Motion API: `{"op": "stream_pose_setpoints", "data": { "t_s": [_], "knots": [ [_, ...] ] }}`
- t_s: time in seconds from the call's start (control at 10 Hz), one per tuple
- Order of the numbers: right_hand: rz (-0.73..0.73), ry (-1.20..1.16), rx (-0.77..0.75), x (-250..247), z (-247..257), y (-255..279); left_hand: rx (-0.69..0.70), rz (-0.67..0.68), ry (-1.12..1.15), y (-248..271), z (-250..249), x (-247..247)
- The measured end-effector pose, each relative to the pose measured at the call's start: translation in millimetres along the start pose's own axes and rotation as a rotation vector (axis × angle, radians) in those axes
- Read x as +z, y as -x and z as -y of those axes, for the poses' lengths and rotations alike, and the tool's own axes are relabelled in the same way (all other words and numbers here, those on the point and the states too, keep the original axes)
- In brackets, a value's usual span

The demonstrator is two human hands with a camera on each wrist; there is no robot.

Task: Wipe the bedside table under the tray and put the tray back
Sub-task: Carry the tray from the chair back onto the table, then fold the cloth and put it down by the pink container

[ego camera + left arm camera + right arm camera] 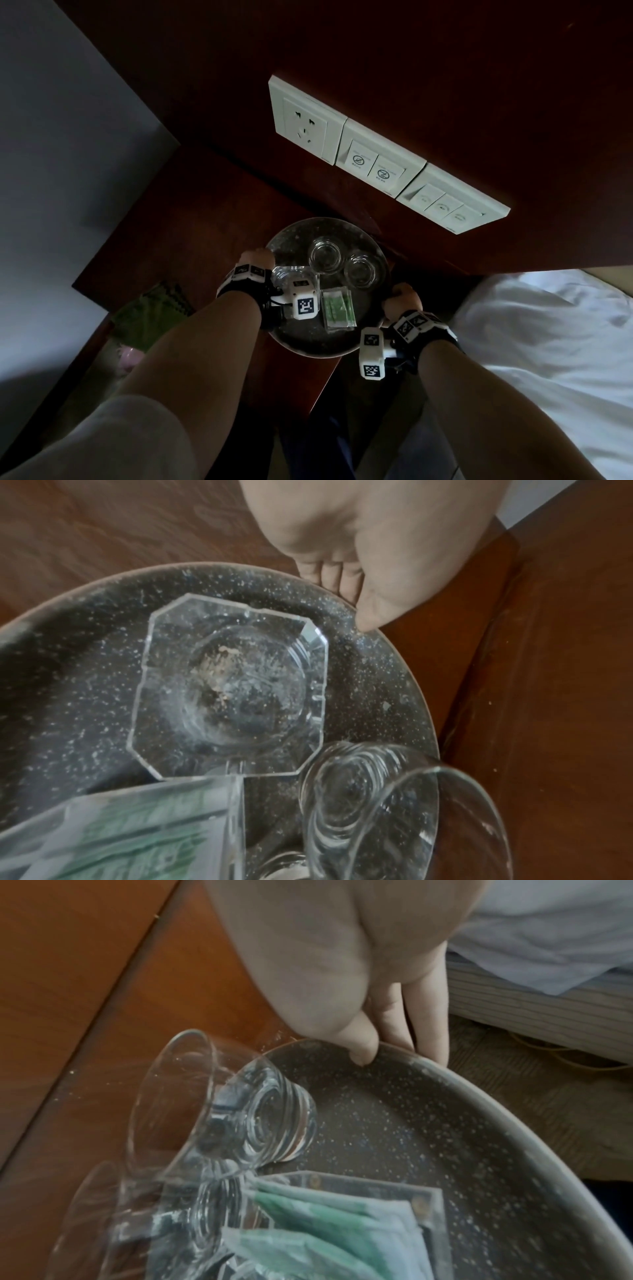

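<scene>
A round dark speckled tray (291, 236) is over the right part of the red-brown bedside table (191, 219); whether it rests on the wood I cannot tell. My left hand (255, 257) grips its left rim (387, 642), thumb on top and fingers (329, 574) below. My right hand (404, 296) grips the right rim (479, 1080) the same way, its fingers (430, 1020) curled under the edge. On the tray stand two clear glasses (325, 255) (363, 272), an octagonal glass ashtray (232, 685) and a clear holder with green sachets (337, 310).
A green cloth (150, 315) lies at the table's left front, partly behind my left forearm. A white socket-and-switch panel (376, 154) sits on the wooden wall behind the tray. A bed with a white sheet (548, 325) is close on the right.
</scene>
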State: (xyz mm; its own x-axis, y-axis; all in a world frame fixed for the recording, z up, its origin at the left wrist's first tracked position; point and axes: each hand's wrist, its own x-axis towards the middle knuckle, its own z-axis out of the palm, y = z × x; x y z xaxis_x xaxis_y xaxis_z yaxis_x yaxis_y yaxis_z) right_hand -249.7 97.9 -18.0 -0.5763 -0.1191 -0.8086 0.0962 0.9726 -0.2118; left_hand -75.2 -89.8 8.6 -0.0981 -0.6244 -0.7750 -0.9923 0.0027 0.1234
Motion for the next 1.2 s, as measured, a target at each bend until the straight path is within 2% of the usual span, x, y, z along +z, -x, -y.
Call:
{"op": "stream_pose_setpoints", "data": {
  "t_s": [0.2, 0.3, 0.4, 0.5, 0.6, 0.8, 1.0, 1.2],
  "knots": [
    [0.094, 0.060, -0.002, 2, 1, -14, 0.019, -0.016, 0.186, -2, 5, 5],
    [0.139, 0.174, -0.016, -6, 13, 1, -0.027, 0.031, 0.271, 1, 7, 6],
    [0.138, 0.220, -0.031, -10, 21, 14, -0.058, 0.017, 0.412, 0, 11, 6],
    [0.073, 0.221, -0.042, -12, 25, 25, -0.121, -0.003, 0.541, 8, 14, -5],
    [-0.011, 0.191, -0.080, -15, 34, 42, -0.107, 0.000, 0.573, 21, 21, -20],
    [-0.119, 0.150, -0.220, -15, 61, 93, 0.007, -0.137, 0.467, 56, 39, -51],
    [-0.142, 0.206, -0.432, -4, 104, 145, 0.099, -0.272, 0.435, 97, 73, -79],
    [-0.026, 0.308, -0.694, 28, 137, 197, 0.121, -0.362, 0.368, 137, 125, -93]
  ]
}}
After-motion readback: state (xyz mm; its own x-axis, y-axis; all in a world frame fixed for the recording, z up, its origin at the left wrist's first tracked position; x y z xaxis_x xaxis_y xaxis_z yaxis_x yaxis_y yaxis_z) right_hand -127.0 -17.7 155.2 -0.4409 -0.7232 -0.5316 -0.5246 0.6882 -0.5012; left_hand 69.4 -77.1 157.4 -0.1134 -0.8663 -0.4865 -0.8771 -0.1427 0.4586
